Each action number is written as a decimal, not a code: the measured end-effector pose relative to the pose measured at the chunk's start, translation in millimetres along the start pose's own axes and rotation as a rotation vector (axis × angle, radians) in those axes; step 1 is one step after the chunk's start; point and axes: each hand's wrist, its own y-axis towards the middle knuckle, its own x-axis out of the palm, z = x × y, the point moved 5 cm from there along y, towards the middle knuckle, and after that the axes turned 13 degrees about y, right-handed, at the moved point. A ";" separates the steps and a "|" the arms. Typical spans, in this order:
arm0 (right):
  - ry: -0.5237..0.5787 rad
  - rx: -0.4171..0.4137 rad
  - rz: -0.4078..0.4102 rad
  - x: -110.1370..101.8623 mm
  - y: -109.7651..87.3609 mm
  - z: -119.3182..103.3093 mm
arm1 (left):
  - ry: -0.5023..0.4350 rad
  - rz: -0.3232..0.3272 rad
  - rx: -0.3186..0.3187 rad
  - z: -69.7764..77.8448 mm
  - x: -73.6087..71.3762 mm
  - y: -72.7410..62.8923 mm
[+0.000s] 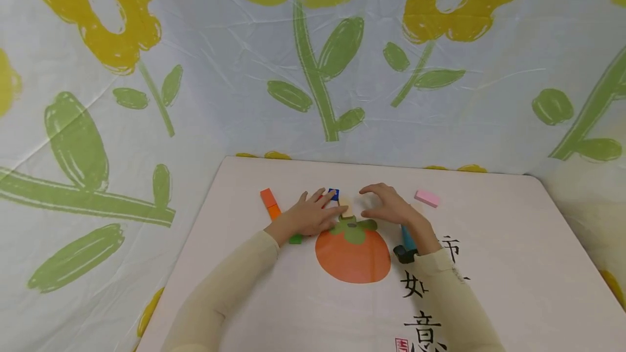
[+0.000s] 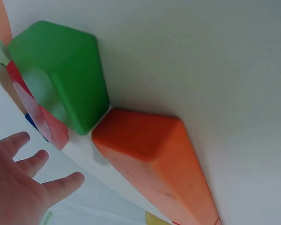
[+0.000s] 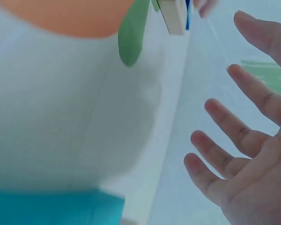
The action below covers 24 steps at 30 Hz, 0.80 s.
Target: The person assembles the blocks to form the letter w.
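In the head view my left hand (image 1: 309, 216) reaches over a small group of blocks with its fingers spread. Its fingertips overlap a blue block (image 1: 334, 194) and a pale wooden block (image 1: 346, 209). A green block (image 1: 295, 239) shows by the wrist; the left wrist view has red blocks (image 2: 40, 110) beside it, partly hidden by the hand in the head view. My right hand (image 1: 393, 208) hovers just right of the wooden block, fingers apart and gently bent, holding nothing. Its spread fingers also appear in the right wrist view.
Orange blocks (image 1: 271, 205) lie in a line left of the left hand. A pink block (image 1: 427, 198) rests at the back right. Under the right forearm are a teal block (image 1: 407, 238) and a dark piece (image 1: 404, 254). Flowered cloth (image 1: 220, 69) hangs behind the table.
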 end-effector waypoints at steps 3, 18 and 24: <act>0.017 -0.005 0.043 -9.0 -14.1 0.9 | 0.022 -0.009 0.009 4.9 2.1 1.0; 0.043 -0.042 0.172 -46.6 -78.3 0.4 | -0.012 0.010 0.032 8.8 0.5 -1.1; 0.028 -0.016 0.222 -52.1 -106.9 9.6 | -0.023 0.027 0.041 10.9 2.6 -1.6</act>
